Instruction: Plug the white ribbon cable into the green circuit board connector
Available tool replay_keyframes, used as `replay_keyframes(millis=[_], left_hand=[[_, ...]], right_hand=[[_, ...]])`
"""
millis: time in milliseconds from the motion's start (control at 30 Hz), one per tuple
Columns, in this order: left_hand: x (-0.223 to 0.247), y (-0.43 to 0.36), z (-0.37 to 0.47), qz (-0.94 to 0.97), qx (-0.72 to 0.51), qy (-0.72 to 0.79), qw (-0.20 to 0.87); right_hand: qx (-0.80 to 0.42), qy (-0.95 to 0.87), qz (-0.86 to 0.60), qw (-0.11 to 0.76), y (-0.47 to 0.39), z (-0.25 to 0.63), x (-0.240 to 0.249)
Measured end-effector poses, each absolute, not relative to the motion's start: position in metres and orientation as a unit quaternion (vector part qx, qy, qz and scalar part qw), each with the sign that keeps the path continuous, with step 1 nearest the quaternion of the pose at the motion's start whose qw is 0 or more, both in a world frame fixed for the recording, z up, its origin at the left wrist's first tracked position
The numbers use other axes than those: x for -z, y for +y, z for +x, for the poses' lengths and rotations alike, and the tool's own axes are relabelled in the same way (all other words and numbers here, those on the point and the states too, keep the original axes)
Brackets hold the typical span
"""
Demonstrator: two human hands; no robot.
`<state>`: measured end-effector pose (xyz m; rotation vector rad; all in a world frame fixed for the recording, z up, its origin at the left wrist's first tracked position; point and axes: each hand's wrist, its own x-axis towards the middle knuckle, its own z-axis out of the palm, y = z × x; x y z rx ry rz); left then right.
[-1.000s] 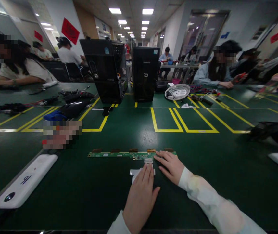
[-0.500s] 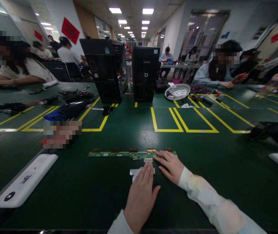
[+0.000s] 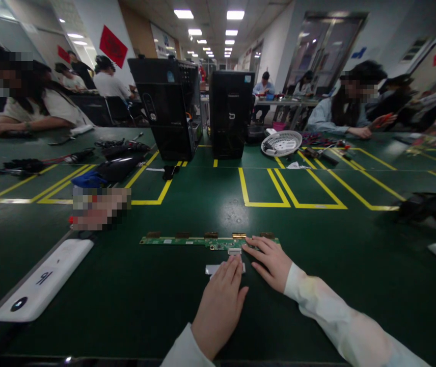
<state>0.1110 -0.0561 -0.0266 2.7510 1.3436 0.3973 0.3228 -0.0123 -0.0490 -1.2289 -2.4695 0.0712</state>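
A long, narrow green circuit board (image 3: 180,241) lies crosswise on the table in front of me, with brown-gold tabs along its far edge. My left hand (image 3: 221,300) is laid out with its fingers straight and close together. Its fingertips touch a pale flat cable at the white connector (image 3: 235,251) on the board's near edge. A silver-white strip (image 3: 213,269) shows on both sides of those fingers, mostly covered. My right hand (image 3: 271,262) rests on the right part of the board, fingers spread and flat, hiding part of that end.
Two black computer towers (image 3: 231,114) stand beyond the yellow-taped table area. A white basket (image 3: 281,143) sits right of them. At left are a white device (image 3: 44,280), a blue-and-black bundle (image 3: 103,173) and cables. People sit at both sides.
The whole view has shifted slightly to the right. My left wrist has swung a little left while its fingertips stay at the connector; my right hand keeps its place on the board.
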Motion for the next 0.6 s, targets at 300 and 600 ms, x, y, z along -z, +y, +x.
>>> replay_keyframes(millis=[300, 600], left_hand=[[0.023, -0.041, 0.099, 0.914, -0.100, 0.387, 0.064], [0.010, -0.024, 0.087, 0.928, -0.083, 0.351, 0.091]], right_hand=[[-0.037, -0.880, -0.437, 0.183, -0.013, 0.323, 0.046], [-0.040, -0.882, -0.436, 0.177, -0.012, 0.322, 0.044]])
